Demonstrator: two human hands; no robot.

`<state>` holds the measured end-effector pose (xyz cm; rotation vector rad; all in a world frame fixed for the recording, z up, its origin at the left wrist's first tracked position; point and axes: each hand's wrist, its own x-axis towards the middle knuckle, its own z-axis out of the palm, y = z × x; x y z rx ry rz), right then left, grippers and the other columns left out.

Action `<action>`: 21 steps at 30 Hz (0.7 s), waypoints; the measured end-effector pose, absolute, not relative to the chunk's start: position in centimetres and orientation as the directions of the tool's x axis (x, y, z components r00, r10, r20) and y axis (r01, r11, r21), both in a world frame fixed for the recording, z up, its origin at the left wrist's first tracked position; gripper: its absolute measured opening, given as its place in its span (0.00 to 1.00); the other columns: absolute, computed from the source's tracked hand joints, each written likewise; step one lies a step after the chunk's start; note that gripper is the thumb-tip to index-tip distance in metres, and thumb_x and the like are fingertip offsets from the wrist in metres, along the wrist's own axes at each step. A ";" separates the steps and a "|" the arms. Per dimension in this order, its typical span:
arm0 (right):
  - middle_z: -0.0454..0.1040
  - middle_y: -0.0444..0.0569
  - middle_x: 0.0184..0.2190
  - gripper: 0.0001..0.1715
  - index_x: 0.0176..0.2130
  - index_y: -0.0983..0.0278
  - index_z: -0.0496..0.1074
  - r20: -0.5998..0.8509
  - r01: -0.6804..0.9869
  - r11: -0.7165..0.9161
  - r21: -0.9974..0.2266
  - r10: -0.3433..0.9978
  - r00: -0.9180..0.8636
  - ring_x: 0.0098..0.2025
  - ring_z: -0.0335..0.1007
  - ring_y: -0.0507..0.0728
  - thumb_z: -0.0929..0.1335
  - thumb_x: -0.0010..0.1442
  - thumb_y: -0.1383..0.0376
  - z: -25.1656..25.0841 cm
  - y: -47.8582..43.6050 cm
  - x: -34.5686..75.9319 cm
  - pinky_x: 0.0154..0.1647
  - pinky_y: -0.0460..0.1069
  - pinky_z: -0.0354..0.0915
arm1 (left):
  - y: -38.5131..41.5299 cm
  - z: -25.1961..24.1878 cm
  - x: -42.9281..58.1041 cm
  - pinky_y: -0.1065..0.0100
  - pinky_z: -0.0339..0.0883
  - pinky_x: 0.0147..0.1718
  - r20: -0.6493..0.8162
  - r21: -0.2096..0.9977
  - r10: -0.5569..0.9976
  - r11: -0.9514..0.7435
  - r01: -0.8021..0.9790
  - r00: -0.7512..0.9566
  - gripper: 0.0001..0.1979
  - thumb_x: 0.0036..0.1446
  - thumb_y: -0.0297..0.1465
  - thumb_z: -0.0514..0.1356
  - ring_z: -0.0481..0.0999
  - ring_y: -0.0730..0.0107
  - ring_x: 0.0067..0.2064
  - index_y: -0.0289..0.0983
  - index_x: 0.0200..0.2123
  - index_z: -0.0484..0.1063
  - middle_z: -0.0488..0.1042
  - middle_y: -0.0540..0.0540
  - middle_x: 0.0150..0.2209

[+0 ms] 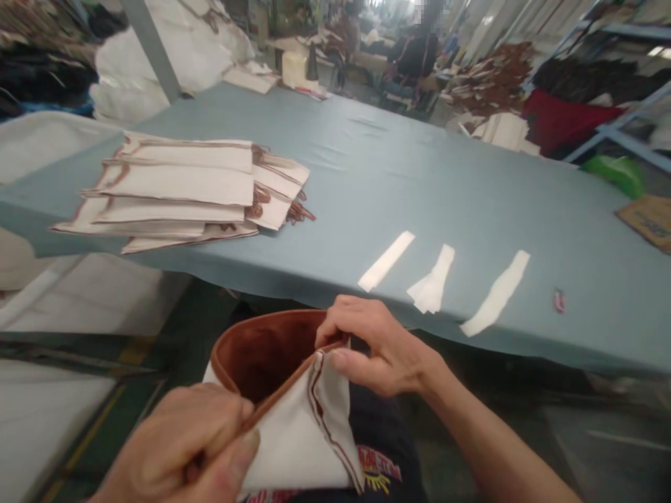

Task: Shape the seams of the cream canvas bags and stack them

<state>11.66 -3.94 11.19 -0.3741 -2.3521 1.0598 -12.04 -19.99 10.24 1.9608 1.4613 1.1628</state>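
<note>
A white fabric bag with a brown lining and brown edging is held up against my body, its mouth spread wide. My left hand pinches the near rim between thumb and fingers. At the seamed side, my right hand grips the same rim, thumb outside and fingers curled over the edge. A dark brown line runs down the side seam below my right thumb. The bag's bottom and far outer side are mostly hidden.
A blue-green covered table lies ahead. On it are a stack of white bags with brown trim, several white strips and a small pinkish item. A person sits farther back. White sacks stand at left.
</note>
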 end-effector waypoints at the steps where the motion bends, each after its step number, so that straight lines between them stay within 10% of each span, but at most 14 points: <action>1: 0.79 0.45 0.31 0.13 0.38 0.62 0.75 0.363 0.031 0.674 -0.738 0.436 -0.824 0.33 0.69 0.54 0.67 0.73 0.59 11.6 -4.3 11.8 0.42 0.52 0.67 | -19.6 10.6 -12.5 0.68 0.56 0.23 0.353 0.747 0.932 -0.336 0.574 0.087 0.23 0.72 0.29 0.54 0.58 0.75 0.18 0.40 0.23 0.53 0.57 0.56 0.18; 13: 0.79 0.47 0.36 0.10 0.40 0.63 0.73 0.351 -0.080 0.649 -0.756 0.300 -0.887 0.37 0.71 0.52 0.68 0.78 0.66 16.9 -5.6 12.6 0.42 0.48 0.66 | -15.4 13.5 -15.4 0.75 0.68 0.42 0.225 0.747 0.946 -0.322 0.582 0.233 0.05 0.64 0.34 0.65 0.78 0.70 0.39 0.42 0.41 0.80 0.83 0.56 0.37; 21: 0.72 0.40 0.31 0.12 0.36 0.62 0.70 0.306 -0.001 0.619 -0.785 0.387 -0.869 0.31 0.63 0.50 0.69 0.75 0.66 16.1 -5.4 12.8 0.37 0.47 0.60 | -13.0 14.8 -10.9 0.74 0.70 0.37 0.288 0.757 0.861 -0.473 0.451 0.419 0.07 0.66 0.27 0.59 0.79 0.73 0.33 0.39 0.37 0.77 0.81 0.53 0.32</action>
